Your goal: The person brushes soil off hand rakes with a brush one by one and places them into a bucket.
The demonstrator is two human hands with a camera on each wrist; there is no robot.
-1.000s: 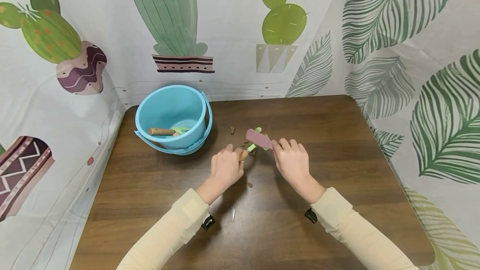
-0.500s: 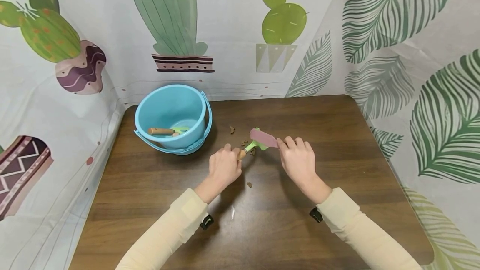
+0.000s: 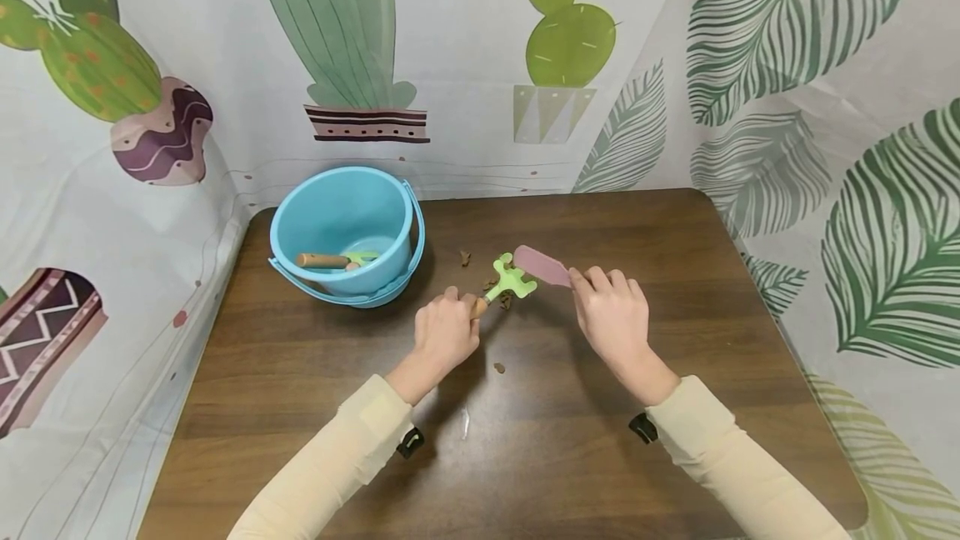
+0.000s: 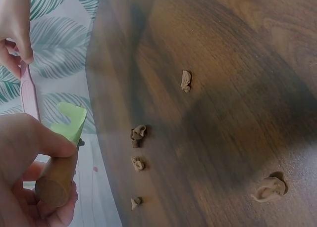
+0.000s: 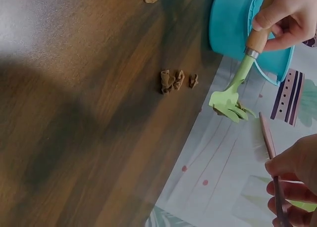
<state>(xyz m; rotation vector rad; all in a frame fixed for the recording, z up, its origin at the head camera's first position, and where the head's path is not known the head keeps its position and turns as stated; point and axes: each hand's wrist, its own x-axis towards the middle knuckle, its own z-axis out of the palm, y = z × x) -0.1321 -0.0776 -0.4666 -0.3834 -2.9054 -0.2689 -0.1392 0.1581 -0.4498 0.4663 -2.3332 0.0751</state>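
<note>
Fork (image 3: 512,277) and brush (image 3: 543,266) almost nose to nose above the table (image 3: 675,257)

Left hand (image 3: 447,327) first: fingers curled right round the wooden handle, a firm grip, and the fork's green head juts out past the knuckles, angled away and to the right. It's up in the air, and the right wrist view catches brown bits (image 5: 217,111) against the tines! Over to the right hand (image 3: 613,315): thumb and fingers pinch one end of the pink brush, its broad end out ahead of the fingertips, pale bristles turned to the fork. Brush tip and tines sit side by side; touching or not, I can't call it

Down below, more crumbs (image 3: 506,301) lie scattered on the table, some by the fork, which hides part of that patch from the head view; one lies alone, nearer the person. Back left stands the blue bucket (image 3: 337,202), well apart from the brush, its handle hanging down outside, and in there lies another wooden-handled tool (image 3: 321,261). Behind it all, a cloth (image 3: 472,40) printed with cacti and leaves; pale sleeves (image 3: 330,457) reach in from the near side
</note>
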